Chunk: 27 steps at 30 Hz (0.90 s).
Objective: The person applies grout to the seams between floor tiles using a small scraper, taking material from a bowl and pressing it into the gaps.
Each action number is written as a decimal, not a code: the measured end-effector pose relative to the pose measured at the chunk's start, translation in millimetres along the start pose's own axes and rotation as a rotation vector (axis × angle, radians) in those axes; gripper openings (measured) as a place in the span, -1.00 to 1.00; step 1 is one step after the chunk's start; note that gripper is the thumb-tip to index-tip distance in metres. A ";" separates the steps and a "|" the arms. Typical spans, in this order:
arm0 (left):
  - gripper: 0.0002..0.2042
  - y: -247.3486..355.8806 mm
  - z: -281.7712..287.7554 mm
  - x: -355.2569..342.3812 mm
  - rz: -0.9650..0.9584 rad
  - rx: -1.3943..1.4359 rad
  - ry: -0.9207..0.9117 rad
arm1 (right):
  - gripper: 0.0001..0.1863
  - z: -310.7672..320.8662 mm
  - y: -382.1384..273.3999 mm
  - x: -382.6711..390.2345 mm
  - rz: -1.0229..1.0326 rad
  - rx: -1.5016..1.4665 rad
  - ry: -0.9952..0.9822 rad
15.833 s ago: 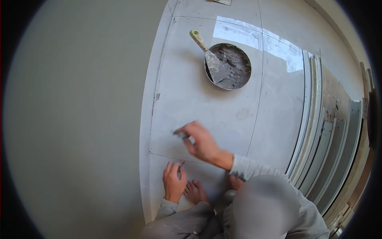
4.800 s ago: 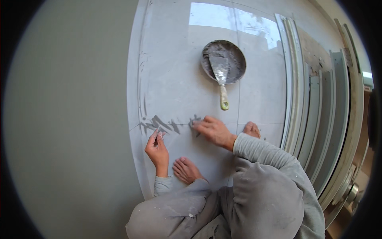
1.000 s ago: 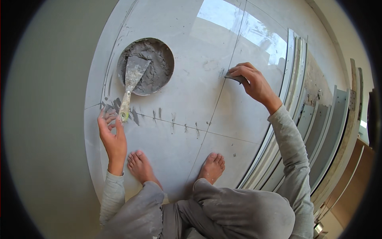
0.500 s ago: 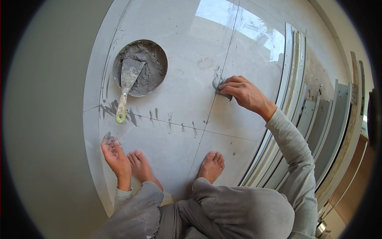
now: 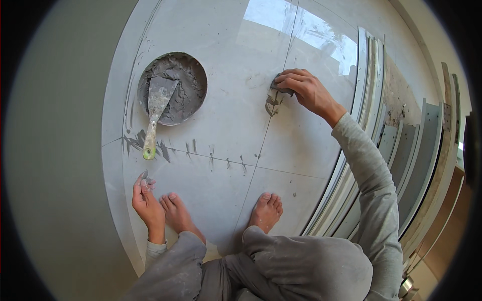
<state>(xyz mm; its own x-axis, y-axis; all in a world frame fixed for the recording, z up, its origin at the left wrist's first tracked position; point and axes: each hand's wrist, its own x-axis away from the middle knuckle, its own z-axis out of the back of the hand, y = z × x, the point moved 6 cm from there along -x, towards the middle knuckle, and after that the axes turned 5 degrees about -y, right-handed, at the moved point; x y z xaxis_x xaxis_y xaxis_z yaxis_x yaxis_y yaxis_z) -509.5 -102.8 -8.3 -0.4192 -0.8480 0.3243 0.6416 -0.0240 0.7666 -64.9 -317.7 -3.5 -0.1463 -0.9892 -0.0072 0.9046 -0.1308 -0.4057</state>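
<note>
- Left hand (image 5: 146,199) is braced on the floor tile (image 5: 211,185) beside the bare foot; nothing is held in its grip.
- Right hand (image 5: 304,89), grip clenched on a small grey pad (image 5: 279,90), is now pressed on the vertical tile joint (image 5: 273,108), slightly farther along than half a second ago; fresh grey smears are left there, so grouting appears advanced.
- Bowl of grey grout (image 5: 173,88), putty knife (image 5: 155,113) resting in it, sits untouched at far left.

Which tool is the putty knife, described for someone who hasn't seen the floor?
On the pale grey tiled floor, find the round pan of grey mortar at upper left. The putty knife lies across its rim, broad metal blade in the mortar. Its yellow-green handle, pointing towards the left hand, sets it apart.
</note>
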 end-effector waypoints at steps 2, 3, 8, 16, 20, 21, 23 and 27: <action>-0.70 2.8 -1.1 1.2 -0.011 -0.035 -0.002 | -0.68 -4.2 7.0 9.8 -0.051 -0.080 -0.027; -0.71 6.7 -0.9 2.3 -0.018 -0.055 -0.007 | -0.69 -3.3 9.9 15.4 -0.083 -0.048 -0.120; -0.72 2.5 1.3 0.6 -0.011 -0.093 -0.028 | -0.73 16.2 22.3 -12.2 -0.335 -0.219 0.216; -0.78 9.6 -6.7 2.0 0.042 -0.081 -0.061 | -0.71 -19.5 -30.4 11.3 -0.392 -0.070 0.163; -0.79 7.3 -5.0 2.0 0.011 -0.020 -0.029 | -0.63 -43.6 -91.0 40.0 -0.353 -0.103 0.104; -0.79 7.7 -5.3 2.6 0.013 -0.008 -0.035 | -0.61 -50.6 -107.3 47.7 -0.352 -0.121 0.075; -0.79 8.1 -4.8 2.6 0.009 0.006 -0.035 | -0.61 -62.9 -139.3 63.8 -0.372 -0.163 0.001; -0.79 9.4 -3.0 2.5 0.001 0.012 -0.048 | -0.66 -78.3 -169.5 88.6 -0.432 -0.372 -0.154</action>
<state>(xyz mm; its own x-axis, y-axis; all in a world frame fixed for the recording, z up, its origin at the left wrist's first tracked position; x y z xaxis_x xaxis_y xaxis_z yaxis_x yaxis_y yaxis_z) -502.6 -106.8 -2.0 -0.4490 -0.8217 0.3510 0.6347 -0.0168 0.7726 -262.6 -378.0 -6.9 -0.3856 -0.8532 0.3512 0.5706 -0.5197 -0.6359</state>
